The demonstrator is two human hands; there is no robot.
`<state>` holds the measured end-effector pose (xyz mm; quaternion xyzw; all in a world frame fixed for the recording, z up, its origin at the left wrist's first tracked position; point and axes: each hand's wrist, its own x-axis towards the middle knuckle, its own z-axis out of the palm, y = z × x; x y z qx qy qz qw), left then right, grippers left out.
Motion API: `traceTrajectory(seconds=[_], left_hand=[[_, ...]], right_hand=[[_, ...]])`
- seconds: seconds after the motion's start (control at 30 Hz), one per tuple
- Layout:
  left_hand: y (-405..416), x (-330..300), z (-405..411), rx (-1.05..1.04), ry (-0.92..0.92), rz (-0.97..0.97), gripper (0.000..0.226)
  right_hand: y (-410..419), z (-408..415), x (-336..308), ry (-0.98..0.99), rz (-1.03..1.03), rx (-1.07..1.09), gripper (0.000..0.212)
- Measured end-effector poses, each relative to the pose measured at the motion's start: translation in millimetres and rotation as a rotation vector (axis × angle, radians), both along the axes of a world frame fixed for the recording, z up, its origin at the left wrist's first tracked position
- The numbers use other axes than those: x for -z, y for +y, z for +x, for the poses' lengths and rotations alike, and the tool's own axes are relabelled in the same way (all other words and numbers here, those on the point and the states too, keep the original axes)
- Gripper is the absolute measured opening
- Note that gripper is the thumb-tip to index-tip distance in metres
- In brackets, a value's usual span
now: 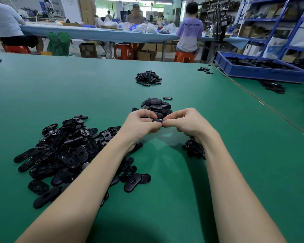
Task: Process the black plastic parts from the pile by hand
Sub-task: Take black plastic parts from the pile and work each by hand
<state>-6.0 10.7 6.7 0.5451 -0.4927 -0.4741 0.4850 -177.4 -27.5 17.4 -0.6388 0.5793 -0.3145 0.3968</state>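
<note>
Black plastic parts [67, 151] on green table [218, 120]

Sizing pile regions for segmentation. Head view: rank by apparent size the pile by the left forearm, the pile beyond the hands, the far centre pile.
1. Pile by the left forearm, largest by far.
2. Pile beyond the hands and far centre pile: similar, unranked; the far one sits further from the camera.

Single head-worn view, looking forward and down, close over green table [218, 155], workshop beyond
</note>
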Motion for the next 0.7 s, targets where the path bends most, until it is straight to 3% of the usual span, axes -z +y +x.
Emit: traceTrajectory(seconds=[0.23, 0.5, 0.6, 0.7], left_hand=[[1, 2, -1, 0.001, -0.092, 0.018, 0.019], [-1, 3, 1, -0.016, -0.069, 0.019, 0.019], [-4, 2, 5, -0.028, 0.028, -0.013, 0.015], [-6, 4, 9, -0.060, 0.057, -0.018, 0.015]], right_hand=[[-3, 1, 10, 0.013, -0.043, -0.025, 0.008], [-1, 8, 19, -0.095, -0.129, -0.050, 0.014], [-1, 7, 18, -0.171, -0.182, -0.088, 0.012], [0, 7, 18, -0.050, -0.304, -0.141, 0.019]])
